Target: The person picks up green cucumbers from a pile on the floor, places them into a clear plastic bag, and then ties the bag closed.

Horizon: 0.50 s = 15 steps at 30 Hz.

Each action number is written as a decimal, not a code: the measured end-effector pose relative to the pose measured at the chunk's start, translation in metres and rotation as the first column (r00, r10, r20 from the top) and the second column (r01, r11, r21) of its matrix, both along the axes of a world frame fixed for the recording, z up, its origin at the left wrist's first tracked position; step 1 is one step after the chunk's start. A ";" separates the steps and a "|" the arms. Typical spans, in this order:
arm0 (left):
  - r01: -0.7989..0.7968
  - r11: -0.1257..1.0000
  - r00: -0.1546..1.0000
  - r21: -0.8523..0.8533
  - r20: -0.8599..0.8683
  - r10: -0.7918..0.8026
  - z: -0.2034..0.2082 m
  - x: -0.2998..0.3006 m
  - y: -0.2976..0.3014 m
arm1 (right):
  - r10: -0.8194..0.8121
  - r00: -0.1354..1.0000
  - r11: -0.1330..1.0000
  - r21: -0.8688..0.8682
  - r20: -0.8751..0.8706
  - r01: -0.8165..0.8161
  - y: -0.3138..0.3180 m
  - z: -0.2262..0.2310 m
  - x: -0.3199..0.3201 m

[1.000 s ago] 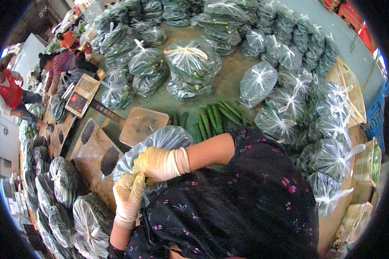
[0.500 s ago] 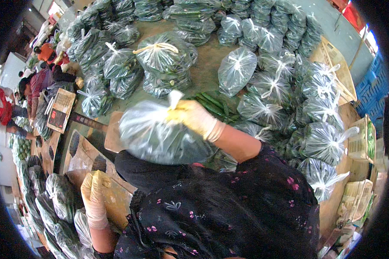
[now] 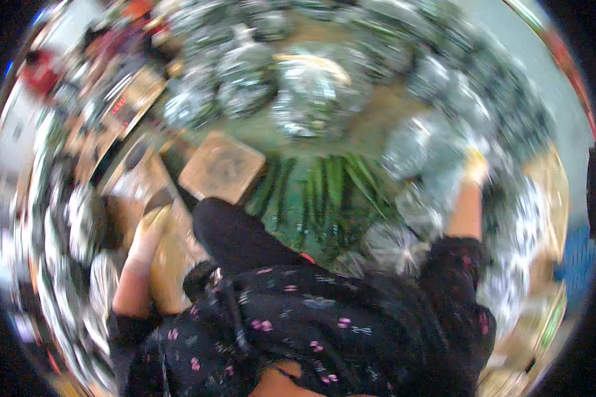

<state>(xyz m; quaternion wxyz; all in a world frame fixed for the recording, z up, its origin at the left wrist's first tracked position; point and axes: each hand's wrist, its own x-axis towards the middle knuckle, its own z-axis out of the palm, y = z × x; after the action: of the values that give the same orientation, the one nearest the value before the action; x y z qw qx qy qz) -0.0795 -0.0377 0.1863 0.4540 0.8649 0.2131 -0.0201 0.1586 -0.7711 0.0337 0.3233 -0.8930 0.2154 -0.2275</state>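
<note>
The frame is smeared by motion. At the right, my right hand, in a pale yellow glove, is closed on the gathered top of a clear plastic bag of green vegetables. That bag rests against other knotted bags among the right-hand piles. My left hand, gloved alike, is low at the left beside a brown cardboard sheet; its fingers are too blurred to read. Between my hands, loose long cucumbers lie side by side on a green surface. A square brown board or stool top sits left of them.
Several filled bags stand across the back; one larger bag has a yellowish band round its top. A scale with a red display is at the left, people beyond it. Blue crates stand far right.
My right hand has carried the bag from the middle over to the right-hand piles, uncovering the loose cucumbers and the square board. The view has turned, shifting the scene. My left hand stays low at the left.
</note>
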 end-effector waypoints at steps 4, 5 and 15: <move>0.005 0.999 0.994 0.051 -0.110 0.001 -0.008 0.008 0.006 | -0.124 0.942 0.973 -0.223 -0.312 0.054 -0.114 -0.068 0.009; 0.012 0.991 0.994 0.132 -0.112 0.002 -0.003 0.006 0.002 | -0.169 0.905 0.967 -0.244 -0.390 0.075 -0.127 -0.077 0.005; -0.136 0.991 0.988 0.013 -0.075 0.136 -0.032 -0.030 0.019 | 0.175 0.983 0.706 0.688 0.062 -0.169 -0.035 -0.175 0.016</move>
<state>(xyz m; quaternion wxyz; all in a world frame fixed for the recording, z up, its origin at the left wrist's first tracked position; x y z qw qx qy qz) -0.1100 -0.0191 0.1542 0.4427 0.8487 0.2886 -0.0210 0.1751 -0.8064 -0.1414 0.6511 -0.7253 0.2018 -0.0965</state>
